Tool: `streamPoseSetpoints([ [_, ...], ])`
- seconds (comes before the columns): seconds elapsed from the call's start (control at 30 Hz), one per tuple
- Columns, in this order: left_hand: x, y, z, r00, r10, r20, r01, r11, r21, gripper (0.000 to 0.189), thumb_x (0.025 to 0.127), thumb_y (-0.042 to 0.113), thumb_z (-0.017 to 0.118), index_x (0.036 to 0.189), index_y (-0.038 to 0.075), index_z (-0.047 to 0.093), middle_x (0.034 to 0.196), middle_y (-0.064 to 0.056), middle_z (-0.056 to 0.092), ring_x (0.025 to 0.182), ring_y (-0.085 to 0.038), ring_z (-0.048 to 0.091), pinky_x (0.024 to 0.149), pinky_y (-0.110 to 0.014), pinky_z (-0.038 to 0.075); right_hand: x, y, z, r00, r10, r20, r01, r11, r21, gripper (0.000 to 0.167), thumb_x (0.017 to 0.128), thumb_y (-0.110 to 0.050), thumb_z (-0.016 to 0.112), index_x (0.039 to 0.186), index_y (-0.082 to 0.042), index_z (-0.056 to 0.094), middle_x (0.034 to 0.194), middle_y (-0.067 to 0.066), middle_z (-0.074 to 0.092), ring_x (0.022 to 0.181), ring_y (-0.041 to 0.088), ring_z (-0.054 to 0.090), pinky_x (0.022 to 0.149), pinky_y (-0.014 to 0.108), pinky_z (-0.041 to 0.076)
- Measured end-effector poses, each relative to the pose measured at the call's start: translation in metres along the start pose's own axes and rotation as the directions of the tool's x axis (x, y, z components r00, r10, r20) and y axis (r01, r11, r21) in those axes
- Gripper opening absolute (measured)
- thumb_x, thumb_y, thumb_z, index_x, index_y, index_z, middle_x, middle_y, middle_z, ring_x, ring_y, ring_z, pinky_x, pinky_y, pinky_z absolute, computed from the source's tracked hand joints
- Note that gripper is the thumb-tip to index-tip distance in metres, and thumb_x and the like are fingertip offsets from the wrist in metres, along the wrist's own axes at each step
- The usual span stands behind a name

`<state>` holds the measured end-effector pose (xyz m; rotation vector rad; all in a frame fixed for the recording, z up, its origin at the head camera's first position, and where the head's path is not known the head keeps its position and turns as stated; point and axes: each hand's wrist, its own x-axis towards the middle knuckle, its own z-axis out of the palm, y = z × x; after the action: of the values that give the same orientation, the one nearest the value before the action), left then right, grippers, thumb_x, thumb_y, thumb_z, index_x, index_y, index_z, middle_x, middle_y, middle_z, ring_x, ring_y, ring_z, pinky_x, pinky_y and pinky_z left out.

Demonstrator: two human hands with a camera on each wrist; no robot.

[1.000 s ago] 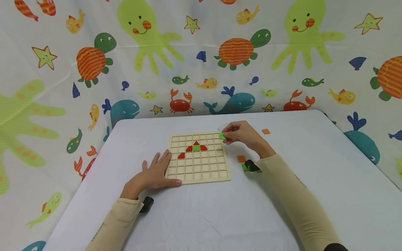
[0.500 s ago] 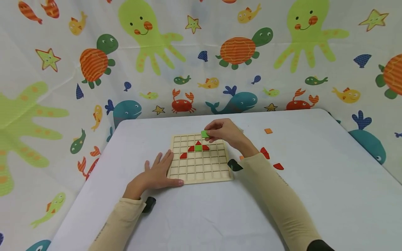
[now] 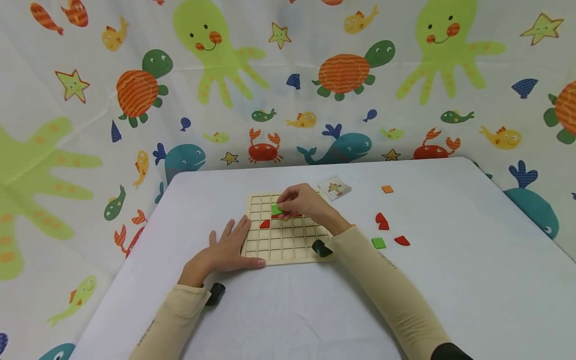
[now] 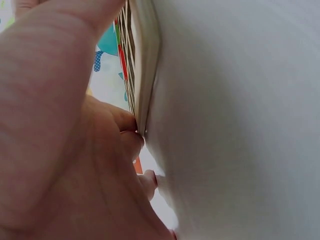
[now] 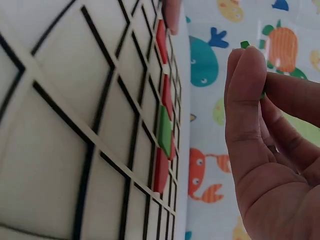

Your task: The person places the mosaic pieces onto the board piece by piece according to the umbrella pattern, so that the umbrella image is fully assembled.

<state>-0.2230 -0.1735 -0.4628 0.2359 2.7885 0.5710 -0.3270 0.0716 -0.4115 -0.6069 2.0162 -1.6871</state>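
Note:
A pale wooden grid board (image 3: 288,245) lies on the white table. My left hand (image 3: 222,254) rests along its left side, fingers spread and thumb at the front edge. Above the upper part of the grid, my right hand (image 3: 302,201) pinches a green square tile (image 3: 276,209) between thumb and fingers. A red quarter-round tile (image 3: 265,224) sits in a cell left of centre. Other tiles on the board are mostly behind the right hand in the head view. The right wrist view shows a green tile (image 5: 164,131) among red tiles (image 5: 161,170) in the grid.
A printed pattern card (image 3: 335,187) lies behind the board's far right corner. Right of the board are loose red tiles (image 3: 384,225), another red piece (image 3: 402,241), a green square (image 3: 378,243) and an orange tile (image 3: 387,189). A patterned sea-animal cloth hangs behind the table.
My right hand has carried the green square tile leftward from the board's far right corner to over the red tiles. The card and loose tiles are uncovered. The left hand stays in place.

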Motion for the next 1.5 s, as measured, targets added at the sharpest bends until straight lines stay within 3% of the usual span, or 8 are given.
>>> streamPoseSetpoints([
  [0.27, -0.001, 0.001, 0.000, 1.000, -0.006, -0.003, 0.006, 1.000, -0.008, 0.133, 0.082, 0.073, 0.078, 0.172, 0.003, 0.009, 0.179, -0.016, 0.003, 0.161, -0.049, -0.004, 0.114, -0.083, -0.005, 0.006, 0.012, 0.014, 0.999, 0.034, 0.021, -0.031, 0.993, -0.113, 0.009, 0.100, 0.004, 0.071, 0.107, 0.009, 0.071, 0.093, 0.016, 0.071, 0.069, 0.019, 0.074, 0.074, 0.033, 0.064],
  [0.47, -0.002, 0.000, 0.002, 1.000, 0.006, -0.010, -0.006, 1.000, -0.005, 0.131, 0.084, 0.072, 0.078, 0.171, 0.002, 0.010, 0.179, -0.017, 0.004, 0.161, -0.049, -0.003, 0.114, -0.083, -0.003, 0.005, 0.017, 0.020, 0.998, 0.067, -0.015, -0.069, 0.974, -0.214, 0.009, 0.100, 0.001, 0.072, 0.106, 0.007, 0.073, 0.090, 0.013, 0.073, 0.067, 0.016, 0.073, 0.069, 0.026, 0.061],
  [1.03, -0.002, 0.000, 0.001, 1.000, 0.010, -0.013, -0.010, 1.000, -0.013, 0.131, 0.084, 0.071, 0.078, 0.171, 0.003, 0.009, 0.179, -0.016, 0.003, 0.161, -0.048, -0.004, 0.115, -0.082, -0.005, 0.006, 0.019, 0.021, 0.994, 0.097, -0.051, -0.107, 0.960, -0.257, 0.009, 0.102, -0.001, 0.069, 0.108, 0.005, 0.074, 0.095, 0.014, 0.073, 0.067, 0.016, 0.073, 0.069, 0.025, 0.060],
  [1.13, -0.003, 0.001, 0.001, 1.000, 0.007, -0.012, -0.007, 1.000, -0.019, 0.131, 0.084, 0.071, 0.078, 0.171, 0.003, 0.009, 0.179, -0.016, 0.003, 0.161, -0.048, -0.005, 0.114, -0.082, -0.005, 0.007, 0.018, 0.021, 0.993, 0.107, -0.053, -0.117, 0.955, -0.272, 0.012, 0.105, -0.002, 0.066, 0.111, 0.005, 0.073, 0.097, 0.014, 0.072, 0.067, 0.016, 0.074, 0.072, 0.026, 0.061],
  [1.3, -0.003, 0.002, 0.001, 1.000, 0.005, -0.010, -0.006, 1.000, -0.019, 0.131, 0.084, 0.071, 0.079, 0.171, 0.002, 0.009, 0.179, -0.017, 0.003, 0.161, -0.049, -0.005, 0.114, -0.083, -0.005, 0.006, 0.015, 0.021, 0.994, 0.066, -0.083, -0.094, 0.908, -0.409, 0.016, 0.106, -0.008, 0.065, 0.113, 0.002, 0.075, 0.099, 0.010, 0.073, 0.077, 0.016, 0.074, 0.093, 0.034, 0.058],
  [1.37, -0.003, 0.002, 0.001, 1.000, 0.006, -0.010, -0.007, 1.000, -0.019, 0.131, 0.084, 0.070, 0.079, 0.171, 0.002, 0.009, 0.179, -0.017, 0.003, 0.161, -0.049, -0.004, 0.114, -0.083, -0.005, 0.005, 0.015, 0.021, 0.995, 0.047, -0.089, -0.082, 0.893, -0.442, 0.017, 0.106, -0.009, 0.064, 0.113, 0.002, 0.075, 0.098, 0.009, 0.073, 0.080, 0.017, 0.075, 0.096, 0.036, 0.056],
  [1.5, -0.003, 0.002, 0.001, 1.000, 0.007, -0.009, -0.008, 1.000, -0.023, 0.130, 0.084, 0.070, 0.079, 0.171, 0.001, 0.010, 0.179, -0.017, 0.004, 0.161, -0.049, -0.004, 0.114, -0.082, -0.005, 0.003, 0.014, 0.021, 0.995, 0.055, -0.080, -0.083, 0.905, -0.416, 0.019, 0.108, -0.011, 0.063, 0.111, 0.003, 0.074, 0.092, 0.010, 0.074, 0.073, 0.018, 0.076, 0.083, 0.029, 0.060],
])
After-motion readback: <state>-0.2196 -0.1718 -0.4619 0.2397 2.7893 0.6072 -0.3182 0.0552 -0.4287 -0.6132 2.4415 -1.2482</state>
